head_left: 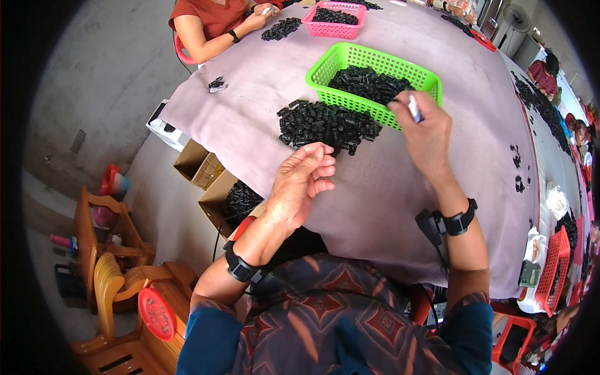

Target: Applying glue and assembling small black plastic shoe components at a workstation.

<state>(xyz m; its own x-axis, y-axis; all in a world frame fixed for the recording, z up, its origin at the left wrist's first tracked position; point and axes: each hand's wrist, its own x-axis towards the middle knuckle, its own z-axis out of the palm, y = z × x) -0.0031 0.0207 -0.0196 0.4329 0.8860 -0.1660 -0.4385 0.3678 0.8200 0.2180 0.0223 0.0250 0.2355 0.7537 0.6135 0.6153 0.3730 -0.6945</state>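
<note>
My left hand (302, 180) is closed, thumb and forefinger pinched together just in front of a pile of small black cylindrical pieces (325, 127). Whatever sits in that pinch, if anything, is too small to make out. Over the near right side of a green plastic basket (431, 81), my right hand (426, 132) is closed around a small white and blue pen-like tool (414, 109). Something dark shows at its fingertips, perhaps one of the black pieces. More of these pieces (369, 83) fill the basket.
A purplish cloth (400, 187) covers the table. Across it, another person's hand (262, 14) works beside a pink basket (356, 30) and a black heap (281, 29). Cardboard boxes (215, 199) stand below the left edge, near a wooden chair (119, 281). A red basket (553, 275) is at right.
</note>
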